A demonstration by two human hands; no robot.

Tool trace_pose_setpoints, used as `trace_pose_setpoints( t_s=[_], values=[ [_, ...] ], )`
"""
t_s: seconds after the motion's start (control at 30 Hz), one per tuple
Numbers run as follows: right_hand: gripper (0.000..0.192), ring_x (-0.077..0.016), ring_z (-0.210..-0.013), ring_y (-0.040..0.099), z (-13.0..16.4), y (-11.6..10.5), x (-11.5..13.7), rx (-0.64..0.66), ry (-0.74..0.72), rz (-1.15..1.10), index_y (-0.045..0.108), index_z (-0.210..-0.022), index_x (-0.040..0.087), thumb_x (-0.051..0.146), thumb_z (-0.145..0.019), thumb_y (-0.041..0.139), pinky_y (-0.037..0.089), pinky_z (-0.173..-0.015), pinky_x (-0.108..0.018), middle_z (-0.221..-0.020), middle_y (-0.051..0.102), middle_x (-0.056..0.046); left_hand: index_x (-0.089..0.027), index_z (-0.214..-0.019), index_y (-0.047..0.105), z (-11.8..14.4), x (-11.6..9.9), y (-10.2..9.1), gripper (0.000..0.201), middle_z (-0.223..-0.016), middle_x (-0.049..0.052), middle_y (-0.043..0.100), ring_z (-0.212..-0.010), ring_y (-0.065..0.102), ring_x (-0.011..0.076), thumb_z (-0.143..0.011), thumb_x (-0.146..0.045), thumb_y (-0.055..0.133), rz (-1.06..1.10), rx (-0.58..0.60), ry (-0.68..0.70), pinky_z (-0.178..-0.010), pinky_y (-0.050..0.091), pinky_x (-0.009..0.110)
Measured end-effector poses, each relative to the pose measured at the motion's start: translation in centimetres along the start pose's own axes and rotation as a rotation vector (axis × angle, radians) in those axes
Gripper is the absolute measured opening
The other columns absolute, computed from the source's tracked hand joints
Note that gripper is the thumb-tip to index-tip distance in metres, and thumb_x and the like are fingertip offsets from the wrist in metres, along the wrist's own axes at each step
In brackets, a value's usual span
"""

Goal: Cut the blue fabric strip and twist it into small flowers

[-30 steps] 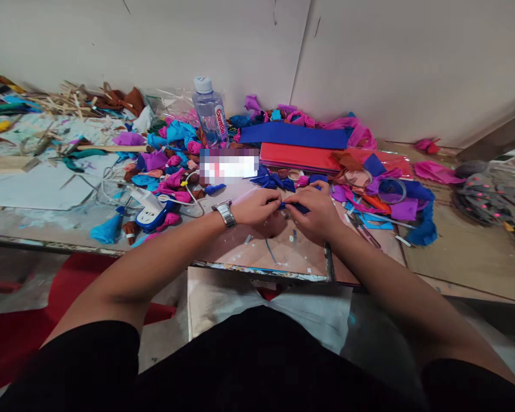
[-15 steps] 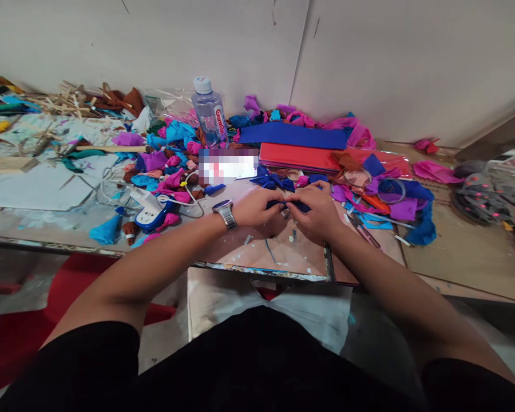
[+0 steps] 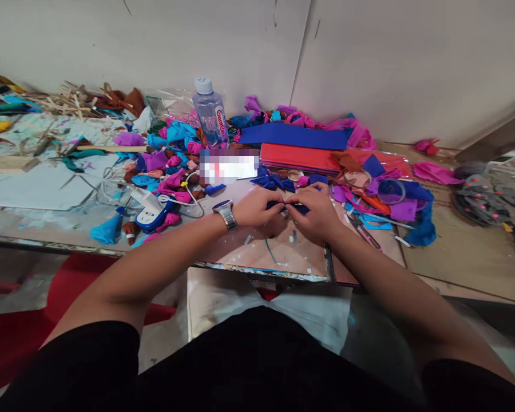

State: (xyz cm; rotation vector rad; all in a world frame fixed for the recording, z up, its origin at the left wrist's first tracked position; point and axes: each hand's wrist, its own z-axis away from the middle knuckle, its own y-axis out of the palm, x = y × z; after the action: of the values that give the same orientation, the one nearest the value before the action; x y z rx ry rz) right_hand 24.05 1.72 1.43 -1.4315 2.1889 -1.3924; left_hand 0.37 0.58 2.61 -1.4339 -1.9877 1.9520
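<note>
My left hand point(image 3: 256, 207) and my right hand point(image 3: 315, 210) meet over the worktable point(image 3: 283, 252), fingertips pinched together on a small dark blue piece of crepe paper point(image 3: 289, 205). Most of the piece is hidden by my fingers. A metal watch point(image 3: 225, 214) sits on my left wrist. Just beyond my hands lie finished dark blue paper bows point(image 3: 273, 181).
A water bottle point(image 3: 210, 114) stands behind a heap of pink, purple and cyan paper twists point(image 3: 167, 166). Blue point(image 3: 296, 136) and red paper sheets point(image 3: 298, 157) lie at the back. A white and blue power strip point(image 3: 150, 210) is left; tape rolls point(image 3: 390, 191) and scraps right.
My hands have barely moved; the fingers shifted slightly closer together on the blue paper piece.
</note>
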Motion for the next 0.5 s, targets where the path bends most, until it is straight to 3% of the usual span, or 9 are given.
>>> trace_pose_setpoints(
  t_s=[0.17,0.33,0.5],
  values=[
    [0.01,-0.0263,-0.095,0.074,0.05,-0.01,-0.08,0.002,-0.005,0.007,0.078,-0.102,0.027,0.029,-0.103,0.068,0.036,-0.107,-0.052,-0.098,0.085,-0.003,-0.018,-0.088,0.076,-0.02,0.01,-0.03,0.035,-0.075,0.002,0.071,-0.065,0.055,0.0149,-0.102,-0.04,0.054,0.077,0.017,-0.045,-0.066,0.037,0.031],
    [0.013,-0.0252,-0.096,0.074,0.06,-0.21,0.02,-0.009,-0.035,0.03,0.08,-0.103,0.028,0.03,-0.105,0.067,0.036,-0.109,-0.051,-0.098,0.085,-0.002,-0.017,-0.083,0.072,-0.26,0.54,0.03,0.048,-0.072,0.002,0.066,-0.067,0.054,0.0148,-0.105,-0.052,0.049,0.2,0.015,-0.099,-0.064,0.037,0.029],
    [0.014,-0.0256,-0.098,0.074,0.08,-0.36,0.15,0.008,-0.024,0.027,0.08,-0.106,0.028,0.033,-0.106,0.067,0.036,-0.11,-0.051,-0.1,0.085,-0.003,-0.016,-0.086,0.071,-0.39,0.76,0.27,0.045,-0.075,0.002,0.068,-0.066,0.058,0.0144,-0.102,-0.055,0.054,0.374,0.042,-0.172,-0.063,0.042,0.027]
  ],
)
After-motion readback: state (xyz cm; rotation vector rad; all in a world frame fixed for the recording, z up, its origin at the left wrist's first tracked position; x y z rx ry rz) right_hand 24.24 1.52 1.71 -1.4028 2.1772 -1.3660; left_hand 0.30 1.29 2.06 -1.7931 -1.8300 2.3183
